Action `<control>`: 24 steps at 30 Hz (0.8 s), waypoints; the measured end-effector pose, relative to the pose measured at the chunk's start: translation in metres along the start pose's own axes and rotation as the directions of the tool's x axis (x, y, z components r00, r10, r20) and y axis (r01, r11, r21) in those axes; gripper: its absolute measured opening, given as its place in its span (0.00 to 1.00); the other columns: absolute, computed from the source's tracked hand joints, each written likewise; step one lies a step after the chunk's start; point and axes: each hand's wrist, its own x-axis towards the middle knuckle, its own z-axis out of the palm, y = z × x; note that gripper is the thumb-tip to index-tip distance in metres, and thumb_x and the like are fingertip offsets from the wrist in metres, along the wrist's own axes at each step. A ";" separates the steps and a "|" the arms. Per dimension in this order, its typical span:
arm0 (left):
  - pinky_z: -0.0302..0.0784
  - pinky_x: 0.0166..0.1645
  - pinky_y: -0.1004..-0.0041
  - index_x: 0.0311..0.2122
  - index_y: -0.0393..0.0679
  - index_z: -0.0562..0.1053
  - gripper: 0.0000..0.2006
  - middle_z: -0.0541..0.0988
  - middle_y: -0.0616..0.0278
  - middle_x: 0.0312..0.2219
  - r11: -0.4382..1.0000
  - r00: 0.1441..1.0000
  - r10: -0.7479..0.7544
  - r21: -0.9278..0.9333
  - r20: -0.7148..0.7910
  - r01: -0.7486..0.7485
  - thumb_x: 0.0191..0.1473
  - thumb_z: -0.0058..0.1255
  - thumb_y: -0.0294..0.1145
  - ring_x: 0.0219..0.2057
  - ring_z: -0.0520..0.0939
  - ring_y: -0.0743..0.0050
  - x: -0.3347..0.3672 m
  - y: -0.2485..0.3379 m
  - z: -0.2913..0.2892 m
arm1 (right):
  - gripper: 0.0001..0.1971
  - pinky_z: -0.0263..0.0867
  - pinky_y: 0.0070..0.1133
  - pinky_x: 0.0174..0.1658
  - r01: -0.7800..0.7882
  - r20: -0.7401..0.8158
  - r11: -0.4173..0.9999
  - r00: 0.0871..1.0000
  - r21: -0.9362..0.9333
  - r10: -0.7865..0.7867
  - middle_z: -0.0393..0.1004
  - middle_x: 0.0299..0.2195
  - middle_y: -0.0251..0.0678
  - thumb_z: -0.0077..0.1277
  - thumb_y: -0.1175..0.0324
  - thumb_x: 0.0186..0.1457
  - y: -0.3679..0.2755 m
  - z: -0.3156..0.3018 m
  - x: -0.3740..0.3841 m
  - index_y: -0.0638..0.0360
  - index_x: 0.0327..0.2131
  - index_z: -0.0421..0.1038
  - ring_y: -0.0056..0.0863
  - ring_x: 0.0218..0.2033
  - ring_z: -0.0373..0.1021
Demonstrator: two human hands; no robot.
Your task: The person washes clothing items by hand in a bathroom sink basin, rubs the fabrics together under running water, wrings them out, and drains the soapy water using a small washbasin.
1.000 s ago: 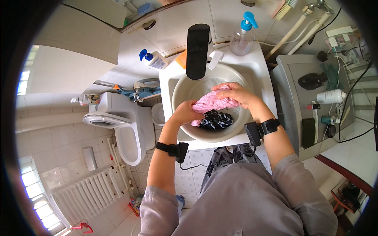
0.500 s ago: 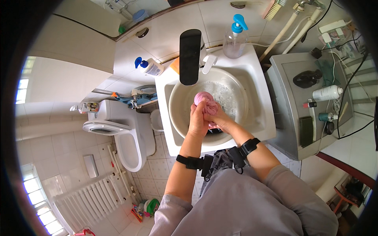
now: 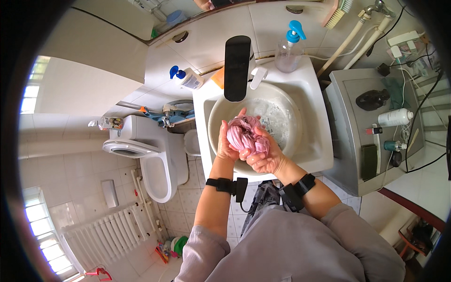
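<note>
A bunched, wet-looking pink cloth (image 3: 247, 135) is cradled between my two hands, above the near left part of a round off-white basin (image 3: 300, 124). My left hand (image 3: 226, 144) wraps the cloth's left side, with fingertips showing past its far edge. Around its right and near side curl the fingers of my right hand (image 3: 268, 159). Bubbly water (image 3: 277, 120) stands in the basin, which sits inside a white sink (image 3: 317, 134). Over the basin's far rim reaches a tap with a black top (image 3: 237, 68) and a white lever (image 3: 258, 77).
A clear pump bottle (image 3: 287, 57) stands on the sink's far right corner. Left of the tap are a white pump bottle (image 3: 191, 80) and an orange block (image 3: 218, 77). A grey cabinet-like unit (image 3: 339, 101) holding bottles stands right; a toilet (image 3: 157, 174) is left.
The cloth has gone from a tight, twisted bundle to a looser, wider one. My hands have spread apart around it and come slightly nearer to me. The whole view has shifted a little.
</note>
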 end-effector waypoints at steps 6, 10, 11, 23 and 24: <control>0.73 0.41 0.62 0.38 0.46 0.64 0.18 0.72 0.58 0.30 0.993 0.982 0.031 0.116 -0.187 -0.010 0.40 0.57 0.30 0.35 0.75 0.60 0.007 0.026 0.013 | 0.31 0.52 0.09 0.10 0.009 -0.184 0.912 0.978 -0.410 -0.093 0.64 0.29 0.40 0.54 0.49 0.43 -0.006 0.004 0.001 0.62 0.43 0.59 0.16 0.16 0.61; 0.74 0.33 0.68 0.36 0.45 0.63 0.21 0.71 0.62 0.26 0.914 0.886 0.107 0.395 -0.451 0.090 0.36 0.59 0.22 0.28 0.75 0.70 0.016 0.030 0.032 | 0.20 0.55 0.13 0.12 -0.093 -0.367 0.449 0.730 -0.889 -0.577 0.69 0.23 0.32 0.59 0.56 0.40 -0.017 0.013 0.011 0.56 0.33 0.66 0.16 0.14 0.62; 0.74 0.32 0.69 0.36 0.44 0.63 0.21 0.71 0.63 0.25 0.855 0.879 0.146 0.504 -0.455 0.119 0.36 0.59 0.22 0.27 0.75 0.70 0.017 0.032 0.031 | 0.16 0.55 0.13 0.14 -0.304 -0.412 0.279 0.707 -0.911 -0.575 0.69 0.19 0.31 0.59 0.57 0.41 -0.017 0.029 0.014 0.56 0.28 0.67 0.16 0.13 0.62; 0.69 0.28 0.79 0.29 0.40 0.64 0.15 0.69 0.64 0.22 0.329 0.633 0.702 0.937 -0.327 0.118 0.36 0.58 0.25 0.23 0.70 0.80 0.022 0.011 0.015 | 0.26 0.63 0.25 0.31 -0.221 -0.204 0.073 0.658 -0.973 -0.725 0.71 0.31 0.38 0.58 0.54 0.40 -0.042 -0.032 0.008 0.54 0.40 0.60 0.31 0.28 0.68; 0.69 0.28 0.79 0.29 0.39 0.63 0.15 0.70 0.63 0.21 0.408 0.552 0.758 0.913 -0.347 0.015 0.36 0.57 0.24 0.23 0.70 0.80 0.021 0.010 0.020 | 0.33 0.64 0.27 0.35 0.121 -0.183 0.396 0.740 -0.910 -0.647 0.69 0.38 0.40 0.59 0.51 0.40 -0.041 -0.038 0.002 0.52 0.47 0.56 0.33 0.34 0.68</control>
